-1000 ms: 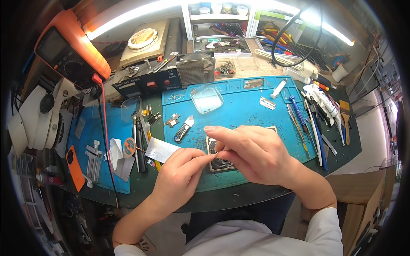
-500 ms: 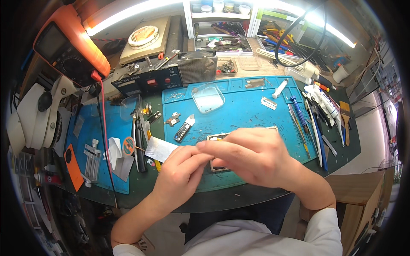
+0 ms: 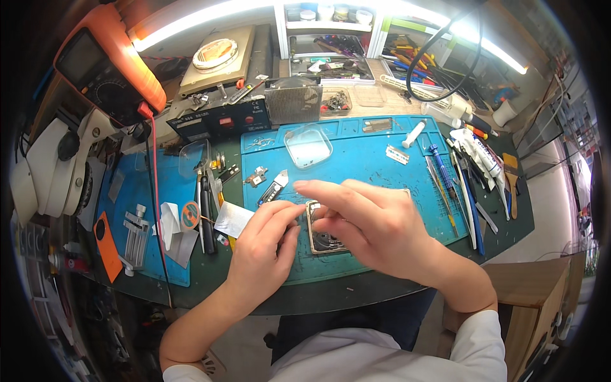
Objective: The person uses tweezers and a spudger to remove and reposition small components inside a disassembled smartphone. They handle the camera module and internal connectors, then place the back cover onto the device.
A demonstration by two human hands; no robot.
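Note:
My left hand [image 3: 262,245] is closed above the near edge of the blue mat [image 3: 372,169], its thumb and fingers pressed together. Whatever it pinches is too small or hidden to make out. Just right of it, my right hand [image 3: 375,223] hovers with the index finger stretched to the left and the other fingers curled toward the thumb. Any small thing in that grip is hidden. Beneath the right hand lies an opened phone-like housing [image 3: 326,243] with a pale rim and dark inner parts, mostly covered. A utility knife [image 3: 273,189] rests beyond my left fingertips, beside a white paper piece [image 3: 233,219].
A clear plastic box [image 3: 309,146] sits at the mat's back. Tweezers [image 3: 442,191], a blue pen-like tool [image 3: 443,169] and a brush [image 3: 511,177] lie to the right. An orange multimeter [image 3: 111,63] with red and black leads stands at left, near a microscope [image 3: 54,159].
My hands have drawn slightly apart. The right index finger has lifted away from the left fingertips, and more of the housing shows between the hands.

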